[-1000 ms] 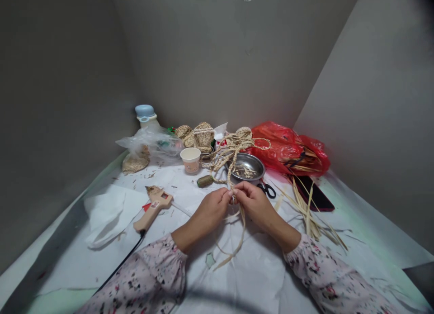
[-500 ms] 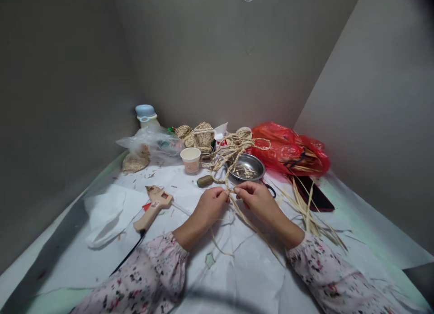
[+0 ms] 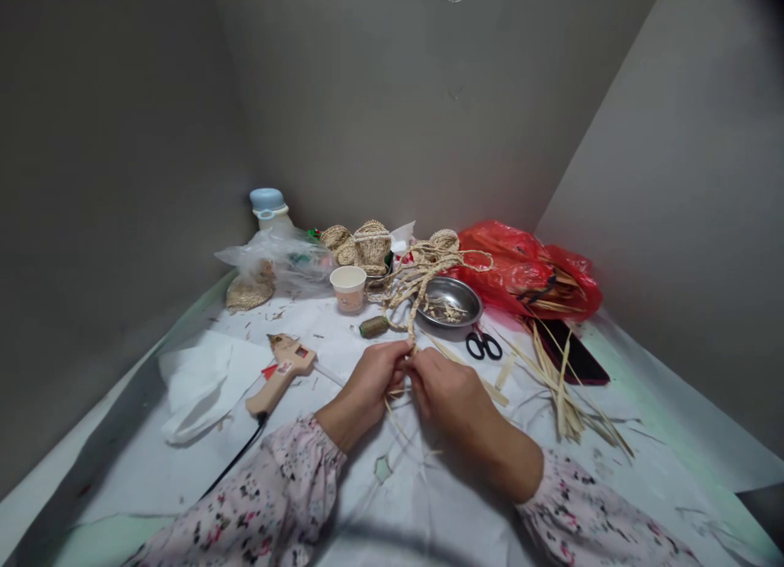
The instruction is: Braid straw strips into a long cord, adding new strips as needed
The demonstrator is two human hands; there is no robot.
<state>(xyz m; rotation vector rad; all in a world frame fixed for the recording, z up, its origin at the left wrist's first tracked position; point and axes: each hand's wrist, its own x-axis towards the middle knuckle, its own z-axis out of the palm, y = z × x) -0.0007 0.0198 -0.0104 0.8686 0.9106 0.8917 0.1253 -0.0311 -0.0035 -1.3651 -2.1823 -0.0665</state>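
A long braided straw cord (image 3: 412, 320) runs from a looped heap near the steel bowl down to my hands at the middle of the table. My left hand (image 3: 378, 373) pinches the cord's near end. Right beside it, touching or nearly so, my right hand (image 3: 446, 387) is closed on the straw at the same spot, its fingertips partly hidden. Loose strands hang below the fingers. Just beyond lie a green-brown thread spool (image 3: 374, 328) and the steel bowl (image 3: 450, 303) with straw scraps.
At left are a glue gun (image 3: 282, 375) with its cord and white paper (image 3: 196, 387). A paper cup (image 3: 349, 290), straw coils (image 3: 372, 244) and a red bag (image 3: 520, 269) stand behind. Black scissors (image 3: 483, 345), loose straw (image 3: 567, 395) and a phone (image 3: 576, 354) lie right.
My right hand has moved left and turned over, closing up against my left hand. The scissors have come into full view. The long strands that trailed toward the lower right no longer show there.
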